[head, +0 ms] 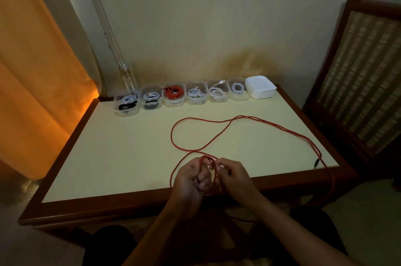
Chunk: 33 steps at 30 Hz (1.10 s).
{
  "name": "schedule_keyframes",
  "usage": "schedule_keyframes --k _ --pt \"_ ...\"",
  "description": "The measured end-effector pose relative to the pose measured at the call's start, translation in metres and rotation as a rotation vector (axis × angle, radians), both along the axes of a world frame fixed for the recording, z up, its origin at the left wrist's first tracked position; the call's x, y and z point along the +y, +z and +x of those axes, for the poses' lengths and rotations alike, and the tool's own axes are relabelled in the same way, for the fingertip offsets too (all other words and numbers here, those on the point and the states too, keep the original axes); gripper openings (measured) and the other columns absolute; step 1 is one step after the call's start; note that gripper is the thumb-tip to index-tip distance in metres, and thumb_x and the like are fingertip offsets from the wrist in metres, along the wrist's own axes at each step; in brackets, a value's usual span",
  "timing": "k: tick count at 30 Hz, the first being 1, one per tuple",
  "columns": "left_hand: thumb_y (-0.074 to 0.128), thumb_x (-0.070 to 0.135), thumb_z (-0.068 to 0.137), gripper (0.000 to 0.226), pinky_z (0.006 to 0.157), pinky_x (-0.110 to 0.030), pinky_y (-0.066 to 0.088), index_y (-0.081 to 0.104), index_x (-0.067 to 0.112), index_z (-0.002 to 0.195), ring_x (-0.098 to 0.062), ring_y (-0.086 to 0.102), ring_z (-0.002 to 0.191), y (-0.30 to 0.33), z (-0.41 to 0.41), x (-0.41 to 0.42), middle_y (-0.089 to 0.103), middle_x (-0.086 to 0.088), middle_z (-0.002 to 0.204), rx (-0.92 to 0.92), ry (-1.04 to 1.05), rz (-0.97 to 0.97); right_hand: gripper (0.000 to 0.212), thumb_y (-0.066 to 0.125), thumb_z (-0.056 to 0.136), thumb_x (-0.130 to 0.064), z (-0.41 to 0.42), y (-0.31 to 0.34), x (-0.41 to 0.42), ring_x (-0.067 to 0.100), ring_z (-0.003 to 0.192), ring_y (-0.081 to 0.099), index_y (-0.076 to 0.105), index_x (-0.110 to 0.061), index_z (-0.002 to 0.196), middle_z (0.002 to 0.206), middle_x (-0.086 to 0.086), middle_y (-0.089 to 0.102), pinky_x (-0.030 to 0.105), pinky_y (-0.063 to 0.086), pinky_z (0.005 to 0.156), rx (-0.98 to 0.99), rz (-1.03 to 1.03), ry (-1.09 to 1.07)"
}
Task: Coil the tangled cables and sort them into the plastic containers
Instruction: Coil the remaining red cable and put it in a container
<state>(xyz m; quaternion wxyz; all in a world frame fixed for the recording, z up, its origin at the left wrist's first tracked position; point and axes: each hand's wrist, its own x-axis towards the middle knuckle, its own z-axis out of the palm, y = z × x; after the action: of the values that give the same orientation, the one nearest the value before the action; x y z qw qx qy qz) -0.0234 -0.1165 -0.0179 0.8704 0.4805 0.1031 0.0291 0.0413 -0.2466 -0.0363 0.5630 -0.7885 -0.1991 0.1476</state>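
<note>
A long red cable (pixel 217 135) lies in loose loops across the cream table (pixel 121 152) and hangs off its right front corner; its dark plug (pixel 315 164) rests near that corner. My left hand (pixel 192 181) grips a small coil of this cable at the front edge. My right hand (pixel 233 175) pinches the same cable just beside it. Several clear plastic containers (pixel 127 103) stand in a row at the back edge, holding coiled white, black and red cables.
A stack of white lids (pixel 261 87) sits at the right end of the container row. A wooden chair with woven back (pixel 358 74) stands right of the table. An orange curtain (pixel 36 70) hangs at left. My knees are under the front edge.
</note>
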Motion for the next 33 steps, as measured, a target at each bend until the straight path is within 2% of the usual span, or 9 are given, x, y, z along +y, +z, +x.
schedule_keyframes --k 5,7,10,13,16,21,27,29,33 --pt "0.029 0.059 0.088 0.071 0.062 -0.032 0.033 0.055 -0.002 0.113 -0.017 0.041 0.06 0.003 0.003 0.003 0.043 -0.005 0.069 0.014 0.028 -0.202 0.022 0.046 0.103 -0.023 -0.034 -0.01 0.0 0.016 0.069 0.069 0.065 -0.024 0.094 0.077 0.008 0.07 0.037 0.058 0.072 0.021 -0.205 0.193" --pt "0.028 0.061 0.084 0.074 0.067 -0.031 0.034 0.052 0.001 0.122 -0.016 0.043 0.064 0.006 0.004 0.008 0.045 -0.004 0.072 0.017 0.058 -0.055 0.018 0.05 0.101 -0.026 -0.041 -0.005 -0.005 0.014 0.077 0.07 0.068 -0.022 0.099 0.083 0.006 0.071 0.033 0.058 0.08 0.068 -0.283 0.37" --pt "0.018 0.048 0.098 0.062 0.07 -0.028 0.036 0.045 0.003 0.131 -0.015 0.042 0.067 -0.003 0.011 0.019 0.042 -0.003 0.073 0.104 0.094 0.367 0.019 0.056 0.099 -0.026 -0.043 0.011 -0.015 0.014 0.072 0.07 0.072 -0.016 0.096 0.074 0.001 0.071 0.029 0.057 0.082 0.118 -0.234 0.494" --pt "0.029 0.039 0.103 0.048 0.066 -0.02 0.041 0.046 0.005 0.133 -0.01 0.049 0.068 -0.013 0.011 0.02 0.049 0.0 0.074 0.193 -0.007 0.58 0.021 0.059 0.097 -0.02 -0.035 0.024 -0.021 0.015 0.059 0.063 0.073 -0.011 0.085 0.065 0.002 0.067 0.026 0.05 0.06 0.091 -0.068 0.304" --pt "0.037 0.043 0.099 0.037 0.089 -0.02 0.049 0.056 0.024 0.126 -0.002 0.061 0.099 -0.016 -0.01 0.009 0.064 0.008 0.105 0.011 -0.211 0.77 0.026 0.058 0.096 -0.007 -0.026 0.028 -0.021 0.008 0.058 0.057 0.073 -0.012 0.076 0.066 0.001 0.068 0.025 0.042 0.055 0.021 0.075 0.072" --pt "0.041 0.018 0.102 0.024 0.061 -0.019 0.039 0.059 0.006 0.092 -0.006 0.051 0.06 -0.015 -0.014 -0.001 0.055 0.009 0.065 -0.153 -0.216 0.812 0.028 0.063 0.093 -0.008 -0.021 0.016 -0.023 0.006 0.073 0.068 0.073 -0.027 0.076 0.076 -0.009 0.073 0.022 0.051 0.067 -0.16 0.039 -0.046" --pt "0.045 0.021 0.095 0.026 0.065 -0.034 0.044 0.059 0.006 0.08 -0.017 0.055 0.067 -0.031 -0.021 -0.006 0.058 -0.001 0.071 -0.05 -0.261 0.813 0.013 0.067 0.092 -0.014 -0.049 -0.013 -0.023 0.005 0.073 0.069 0.076 -0.018 0.084 0.073 -0.01 0.072 0.032 0.057 0.069 -0.256 -0.007 -0.206" --pt "0.046 0.017 0.096 0.022 0.064 -0.034 0.044 0.059 0.005 0.082 -0.017 0.054 0.066 -0.036 -0.023 -0.007 0.056 -0.003 0.072 0.034 -0.272 0.803 0.008 0.074 0.086 -0.015 -0.063 -0.02 -0.022 0.002 0.075 0.068 0.074 -0.023 0.082 0.076 -0.01 0.071 0.027 0.057 0.068 -0.233 0.018 -0.339" --pt "0.039 0.008 0.101 0.025 0.06 -0.023 0.038 0.051 0.014 0.08 -0.008 0.046 0.062 -0.035 -0.043 -0.018 0.048 0.002 0.072 0.172 -0.294 0.676 0.031 0.085 0.072 -0.01 -0.07 -0.021 -0.026 -0.001 0.073 0.065 0.065 -0.032 0.073 0.07 -0.011 0.067 0.013 0.05 0.063 -0.279 0.013 -0.43"
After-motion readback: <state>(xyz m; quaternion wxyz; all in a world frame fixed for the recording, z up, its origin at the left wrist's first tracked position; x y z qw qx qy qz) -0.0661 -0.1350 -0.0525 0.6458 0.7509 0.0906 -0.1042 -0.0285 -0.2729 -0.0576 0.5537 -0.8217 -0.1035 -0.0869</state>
